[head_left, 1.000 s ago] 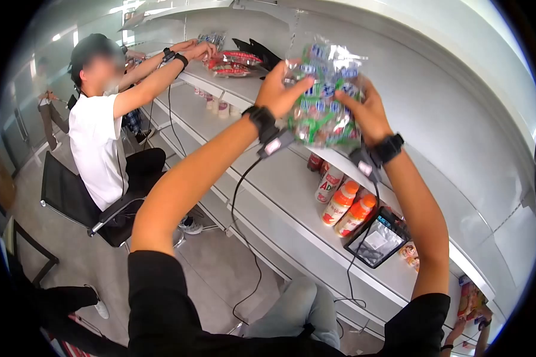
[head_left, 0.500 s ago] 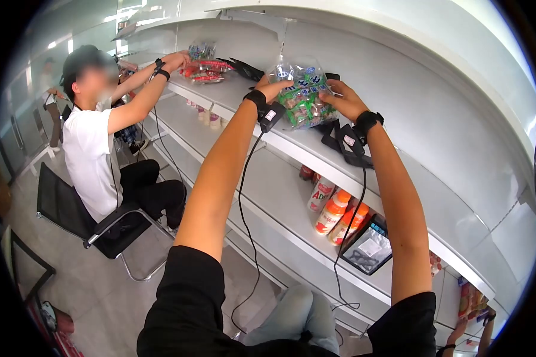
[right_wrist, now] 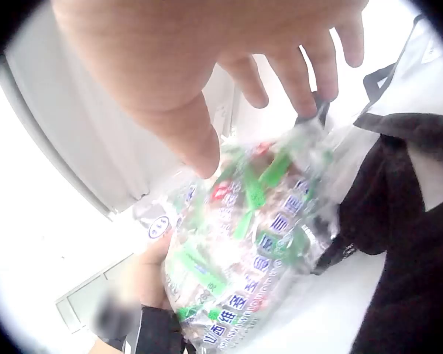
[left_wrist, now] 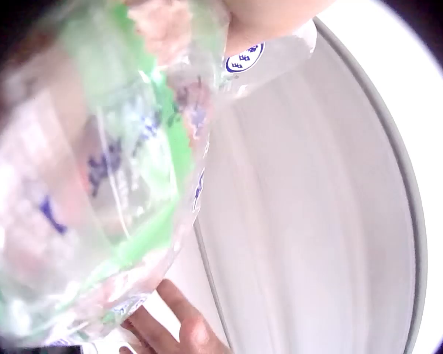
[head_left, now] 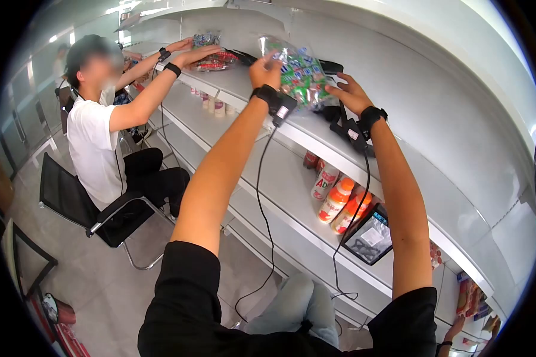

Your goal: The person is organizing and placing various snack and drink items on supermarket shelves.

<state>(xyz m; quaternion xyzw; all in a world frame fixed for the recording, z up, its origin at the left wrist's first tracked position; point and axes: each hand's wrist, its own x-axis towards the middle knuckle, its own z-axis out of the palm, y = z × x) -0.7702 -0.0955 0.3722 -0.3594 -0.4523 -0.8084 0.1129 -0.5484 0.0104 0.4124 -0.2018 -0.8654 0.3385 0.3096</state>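
Observation:
A clear plastic bag (head_left: 304, 77) of small green-and-white wrapped snacks with blue lettering is tilted over the top shelf's front part. My left hand (head_left: 265, 72) grips its left edge; in the left wrist view the bag (left_wrist: 111, 162) fills much of the picture. At the bag's other side is my right hand (head_left: 352, 95), with fingers spread. The right wrist view shows that hand's thumb (right_wrist: 199, 151) against the bag's edge and its other fingers straight and apart, away from the wrapper. Black items (head_left: 330, 66) lie behind the bag, partly hidden.
On the shelf below stand orange-capped bottles (head_left: 335, 201), a can (head_left: 324, 181) and a black-framed pack (head_left: 369, 235). A seated person (head_left: 92, 119) at left reaches toward red packets (head_left: 217, 61) on the top shelf. Cables (head_left: 262, 202) hang from both wrists.
The bag has come down from in front of my face toward the top shelf and tilted. My right hand has loosened and spread its fingers; my left keeps its hold.

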